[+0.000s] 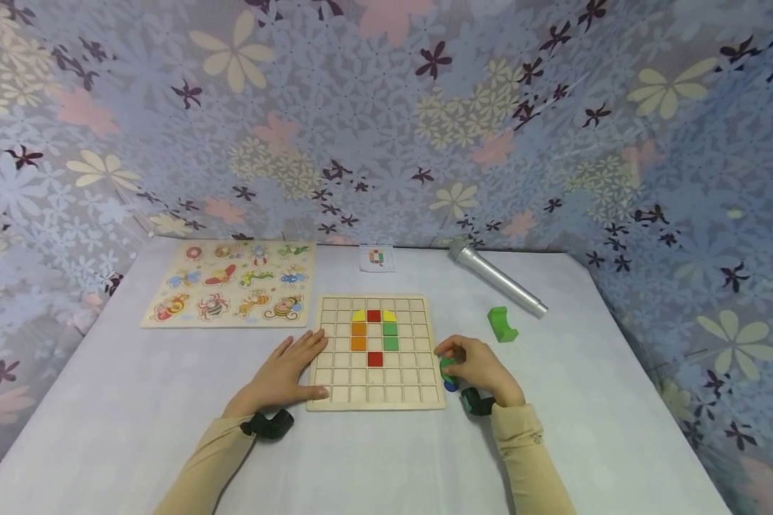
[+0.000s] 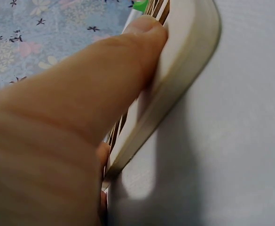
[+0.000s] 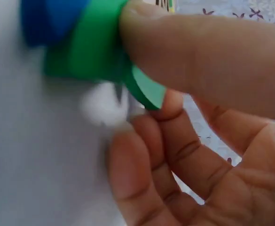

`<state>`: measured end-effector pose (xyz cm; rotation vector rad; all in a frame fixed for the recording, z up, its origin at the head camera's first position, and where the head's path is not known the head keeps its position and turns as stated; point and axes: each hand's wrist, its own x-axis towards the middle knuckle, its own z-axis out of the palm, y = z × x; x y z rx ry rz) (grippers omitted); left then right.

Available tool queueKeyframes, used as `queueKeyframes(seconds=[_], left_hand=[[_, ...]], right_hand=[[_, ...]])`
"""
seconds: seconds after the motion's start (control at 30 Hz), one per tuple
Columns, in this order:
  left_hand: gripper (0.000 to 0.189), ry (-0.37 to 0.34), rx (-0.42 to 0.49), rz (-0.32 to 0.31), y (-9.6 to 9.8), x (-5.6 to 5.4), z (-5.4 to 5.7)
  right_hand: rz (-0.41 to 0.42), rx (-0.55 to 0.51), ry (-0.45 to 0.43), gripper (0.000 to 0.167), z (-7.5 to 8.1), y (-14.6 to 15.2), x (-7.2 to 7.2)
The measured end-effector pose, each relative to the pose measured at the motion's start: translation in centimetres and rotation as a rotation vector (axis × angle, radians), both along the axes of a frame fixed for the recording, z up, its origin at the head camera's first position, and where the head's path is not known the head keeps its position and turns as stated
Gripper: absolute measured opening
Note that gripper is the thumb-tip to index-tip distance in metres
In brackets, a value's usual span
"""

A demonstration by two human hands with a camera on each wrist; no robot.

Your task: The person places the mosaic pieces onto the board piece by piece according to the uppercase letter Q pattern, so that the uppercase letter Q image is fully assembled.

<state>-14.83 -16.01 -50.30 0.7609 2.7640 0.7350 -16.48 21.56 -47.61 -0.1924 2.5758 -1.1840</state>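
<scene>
A wooden grid board (image 1: 412, 395) lies flat, with red, orange, yellow and green tiles set in its cells, such as a red tile (image 1: 375, 359). My left hand (image 1: 282, 375) rests with spread fingers on its left edge, the thumb (image 2: 123, 56) lying on the rim. At the board's right side, my right hand (image 1: 473, 365) pinches a small green piece with a curved edge (image 3: 147, 89) between thumb and fingers. Right beside it are a thicker green block (image 3: 85, 47) and a blue block (image 3: 50, 21), partly covered by the hand in the head view.
A wooden insect puzzle (image 1: 232, 293) lies at the back left. Behind the board is a small pattern card (image 1: 376, 259). A silver microphone (image 1: 499, 279) and a green arch block (image 1: 502, 325) lie to the right. A flowered cloth hangs behind the table.
</scene>
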Motion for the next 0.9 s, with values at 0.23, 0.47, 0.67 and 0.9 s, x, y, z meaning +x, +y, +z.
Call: queueKeyframes(seconds=[0.23,0.47,0.67,0.9], left_hand=[[0.092,0.01,0.016,0.006,-0.1,-0.2,0.3],[0.093,-0.008,0.009,-0.01,0.1,-0.1,0.3],[0.093,0.009,0.01,0.005,0.1,-0.3,0.5],[0.093,-0.02,0.006,0.004,0.0,-0.2,0.5]], right_hand=[[-0.04,-0.025,0.009,0.022,-0.3,0.4,-2.0],[-0.15,-0.25,-0.125,0.031,-0.4,-0.3,-3.3],[-0.112,-0.307,-0.147,0.027,0.2,-1.9,-3.0],[-0.056,-0.405,-0.18,0.025,0.1,-3.2,-2.6]])
